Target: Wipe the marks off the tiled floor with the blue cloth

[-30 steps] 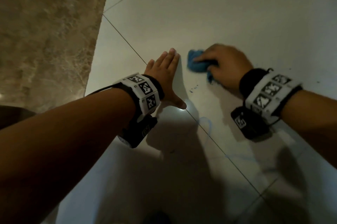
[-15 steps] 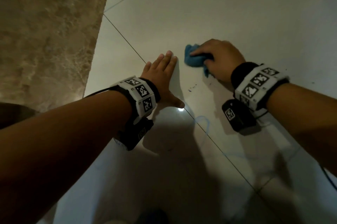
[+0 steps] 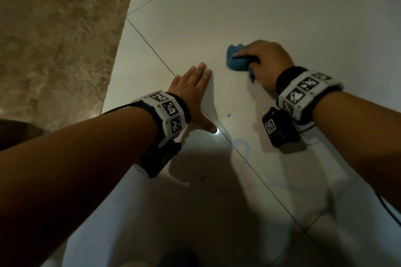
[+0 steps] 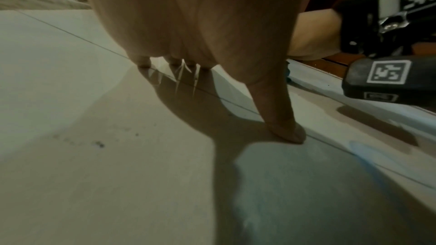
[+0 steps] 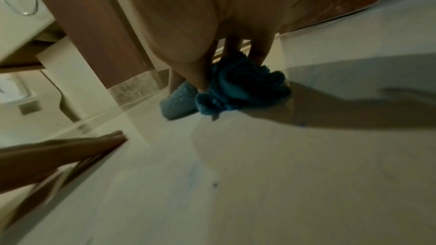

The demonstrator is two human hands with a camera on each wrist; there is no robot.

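A bunched blue cloth [image 3: 236, 59] lies on the white tiled floor [image 3: 260, 10], and my right hand [image 3: 263, 60] grips it with curled fingers. In the right wrist view the cloth [image 5: 238, 87] bulges out under those fingers. My left hand [image 3: 195, 93] lies flat on the floor to the left of it, fingers straight and thumb spread, across a grout line. A small dark blue speck [image 3: 228, 115] sits between the hands. A faint blue looped line [image 3: 240, 145] runs on the tile nearer to me.
A brown marbled wall base [image 3: 60, 38] borders the floor on the left. Dark grout lines [image 3: 152, 49] cross the tiles. Brown wooden furniture [image 5: 89, 25] stands beyond the right hand. Small dark specks [image 4: 100, 144] dot the tile by the left hand.
My right hand has slid the blue cloth away from me, further from the dark speck. The left hand stays flat in the same place.
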